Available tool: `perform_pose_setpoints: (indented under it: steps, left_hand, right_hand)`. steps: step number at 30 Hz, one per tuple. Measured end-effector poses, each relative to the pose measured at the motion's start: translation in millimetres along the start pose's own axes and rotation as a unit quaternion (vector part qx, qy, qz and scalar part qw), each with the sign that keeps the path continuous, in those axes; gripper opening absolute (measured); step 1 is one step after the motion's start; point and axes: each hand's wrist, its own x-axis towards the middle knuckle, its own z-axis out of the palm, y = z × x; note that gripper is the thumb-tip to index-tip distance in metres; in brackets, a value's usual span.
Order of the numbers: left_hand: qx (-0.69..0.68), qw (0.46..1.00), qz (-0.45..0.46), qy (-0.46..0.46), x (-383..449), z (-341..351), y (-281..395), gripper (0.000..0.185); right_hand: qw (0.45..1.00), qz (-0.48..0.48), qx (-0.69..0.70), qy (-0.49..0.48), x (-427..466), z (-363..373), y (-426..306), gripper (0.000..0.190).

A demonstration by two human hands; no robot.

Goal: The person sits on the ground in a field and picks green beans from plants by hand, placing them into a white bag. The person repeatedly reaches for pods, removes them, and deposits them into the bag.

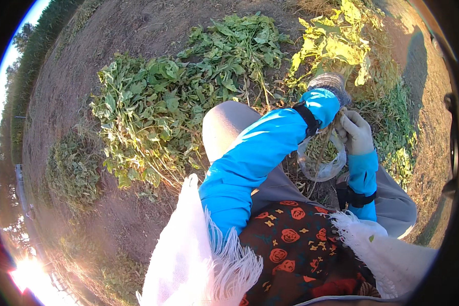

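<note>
My left hand (331,86), in a grey knit glove, grips the stems of an uprooted-looking leafy plant (332,46), whose yellow-green leaves spread out beyond the fist. Close below it, my right hand (355,132) wears a pale glove. Its bent fingertips pinch a dry tan part of the same plant, partly hidden by my left wrist. Under both hands, between my legs, a clear plastic bag (316,176) stands with its mouth wide. Green pods (327,153), which look like beans, lie inside it. A thin dry stem crosses over the bag.
Heaps of cut leafy plants (149,103) lie on the bare soil to my left, with more greenery (390,114) at the right. A smaller pile (74,168) sits farther left. My left knee (229,122) rises beside the left forearm. A fringed white scarf (183,244) hangs down in front.
</note>
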Motion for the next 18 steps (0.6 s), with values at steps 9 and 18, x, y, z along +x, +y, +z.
perform_pose_setpoints:
  steps: [9, 18]
  left_hand:
    - [-0.048, 0.999, -0.005, -0.023, -8.7, -1.2, -11.4, 0.031]
    - [-0.062, 0.998, 0.0, -0.024, -16.9, -0.7, -22.3, 0.028]
  right_hand:
    - [0.998, 0.047, 0.013, 0.04, 1.4, 0.9, -8.9, 0.025]
    - [0.996, 0.079, 0.044, 0.019, 14.8, -5.8, -7.7, 0.02]
